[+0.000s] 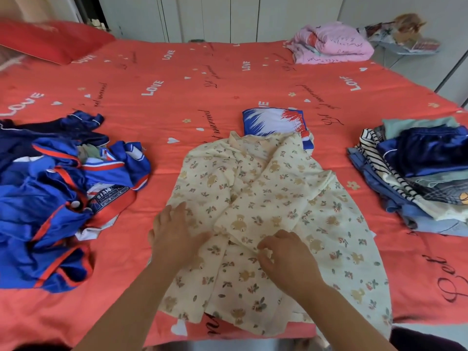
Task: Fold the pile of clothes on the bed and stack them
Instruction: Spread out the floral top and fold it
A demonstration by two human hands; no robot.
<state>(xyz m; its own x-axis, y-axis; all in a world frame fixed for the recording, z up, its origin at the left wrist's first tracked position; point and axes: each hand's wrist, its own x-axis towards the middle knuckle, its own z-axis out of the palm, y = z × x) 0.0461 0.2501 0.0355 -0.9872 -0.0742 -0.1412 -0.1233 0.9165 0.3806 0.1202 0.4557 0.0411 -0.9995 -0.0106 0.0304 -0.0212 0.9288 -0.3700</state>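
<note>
Garment (278, 198) in cream bear print lies spread at the near middle of a coral bed sheet (177, 97) printed with "LOVE". The left hand (174, 231) rests flat on it with fingers straight, while the right hand (286, 254) curls its fingers to pinch a fold. Left of the garment sits an unfolded pile (55, 188) of blue and red clothes, right of it a folded stack (415, 173) topped by dark blue satin, and just beyond it, partly under its collar, a folded blue-and-white piece (271, 121). Farther beyond lie a red pillow (50, 39) and a pink bundle (331, 43), before white wardrobe doors (215, 16).
</note>
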